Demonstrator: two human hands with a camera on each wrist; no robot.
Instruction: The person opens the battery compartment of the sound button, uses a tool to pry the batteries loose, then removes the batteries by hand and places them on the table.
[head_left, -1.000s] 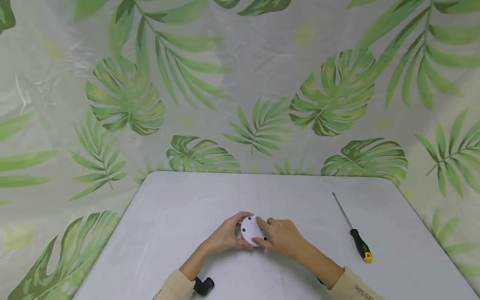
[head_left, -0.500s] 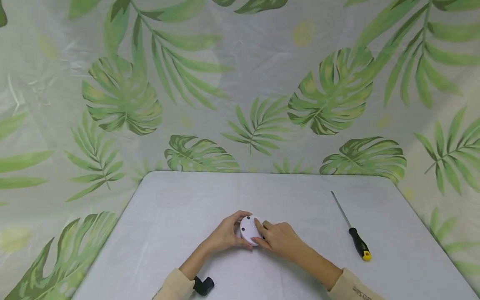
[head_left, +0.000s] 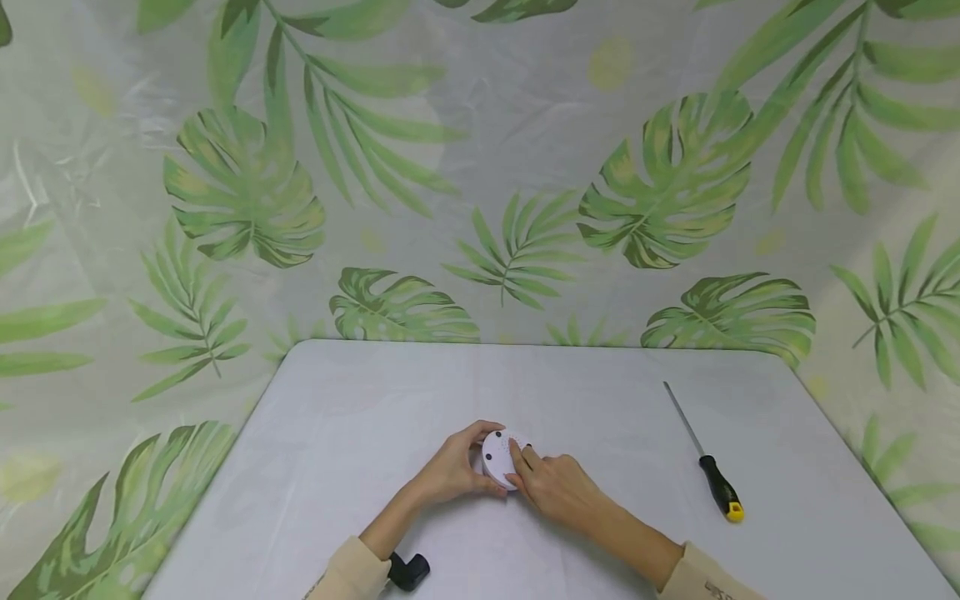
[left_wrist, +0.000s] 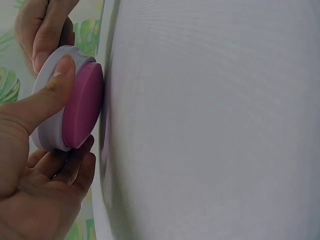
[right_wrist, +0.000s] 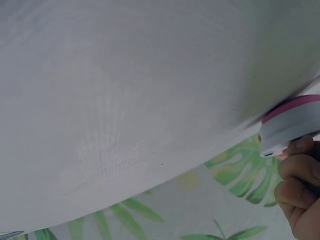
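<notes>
A round white device (head_left: 498,467) with dark round feet and a patch of tiny holes is held low over the middle of the table. Its pink domed side (left_wrist: 84,107) faces the tabletop in the left wrist view. My left hand (head_left: 452,468) grips the rim, thumb on the near side and fingers around the far side. On the white face, my right hand (head_left: 558,487) presses with an extended index finger, its thumb by the lower edge. The other right fingers look bent in the right wrist view, and the spot under the fingertip is hidden.
A screwdriver (head_left: 720,487) with a black and yellow handle lies on the right of the white table (head_left: 360,392). Close to the left sleeve sits a black angled object (head_left: 408,573), partly covered. A leaf-printed sheet (head_left: 517,150) hangs behind the table.
My right hand has shifted slightly down, its index finger and thumb moving over the white face. My left hand keeps its grip, and the device stays nearly in place.
</notes>
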